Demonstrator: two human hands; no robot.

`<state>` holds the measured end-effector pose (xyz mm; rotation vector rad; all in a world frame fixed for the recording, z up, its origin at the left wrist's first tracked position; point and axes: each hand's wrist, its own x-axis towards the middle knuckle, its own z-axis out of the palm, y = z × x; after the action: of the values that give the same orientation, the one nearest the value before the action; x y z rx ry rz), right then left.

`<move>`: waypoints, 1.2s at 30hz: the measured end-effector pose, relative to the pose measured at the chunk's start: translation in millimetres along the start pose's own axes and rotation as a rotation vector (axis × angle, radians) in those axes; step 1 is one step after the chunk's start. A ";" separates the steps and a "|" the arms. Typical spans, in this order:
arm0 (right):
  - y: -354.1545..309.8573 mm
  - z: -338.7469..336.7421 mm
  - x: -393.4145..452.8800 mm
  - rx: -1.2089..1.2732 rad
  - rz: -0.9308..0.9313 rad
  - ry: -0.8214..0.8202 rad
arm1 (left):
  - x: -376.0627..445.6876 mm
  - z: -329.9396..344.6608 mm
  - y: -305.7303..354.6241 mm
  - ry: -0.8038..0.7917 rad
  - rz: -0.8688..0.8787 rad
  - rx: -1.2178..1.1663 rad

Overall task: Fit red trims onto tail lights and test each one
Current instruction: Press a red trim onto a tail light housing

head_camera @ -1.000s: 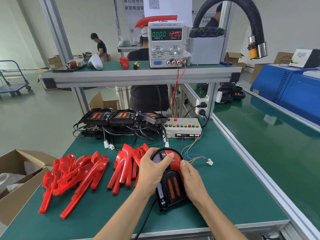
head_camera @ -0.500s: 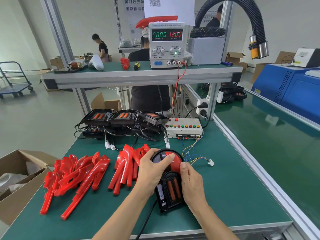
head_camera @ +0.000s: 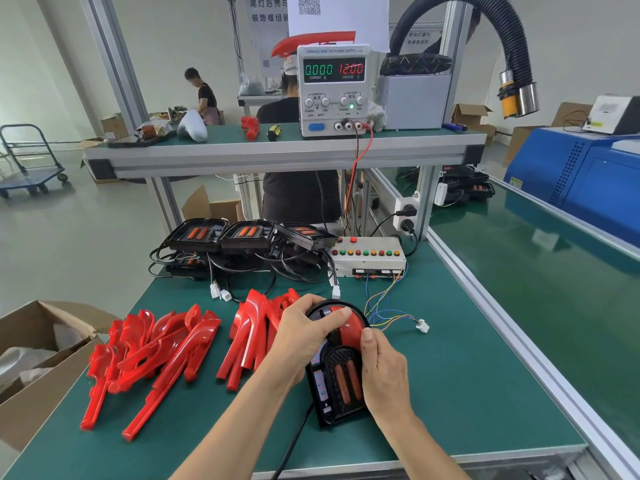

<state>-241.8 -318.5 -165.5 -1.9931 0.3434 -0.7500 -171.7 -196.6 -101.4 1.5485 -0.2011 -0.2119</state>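
A black tail light (head_camera: 341,379) lies on the green bench in front of me, with a red trim (head_camera: 349,329) seated over its rounded far end. My left hand (head_camera: 304,337) curls over the light's left side, fingers on the trim's top. My right hand (head_camera: 384,372) holds the right edge, thumb pressing the trim. Loose red trims lie in two heaps, one (head_camera: 149,355) at the left and one (head_camera: 252,327) beside my left hand. Several more black tail lights (head_camera: 242,233) with cables sit at the back.
A button test box (head_camera: 367,258) with coloured wires and a white plug (head_camera: 423,326) stands behind the light. A power supply (head_camera: 334,88) on the upper shelf reads 0.000 and 12.00. An open cardboard box (head_camera: 38,362) sits at the left. People work beyond the shelf.
My right hand has slid up the light's right side, its thumb now pressing the red trim. The left hand stays on the top.
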 end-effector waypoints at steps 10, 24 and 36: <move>-2.9 2.2 1.1 -0.063 -0.013 0.014 | 1.8 2.8 -1.6 0.031 -0.028 -0.042; -5.2 0.8 -0.6 -0.076 -0.018 0.001 | 1.8 5.4 5.2 0.059 -0.111 -0.093; -3.1 1.3 0.5 -0.079 -0.017 0.001 | 2.3 6.3 4.9 0.057 -0.105 -0.110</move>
<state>-240.8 -316.2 -163.2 -2.0723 0.3622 -0.7591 -171.1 -203.2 -96.4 1.4549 -0.0624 -0.2573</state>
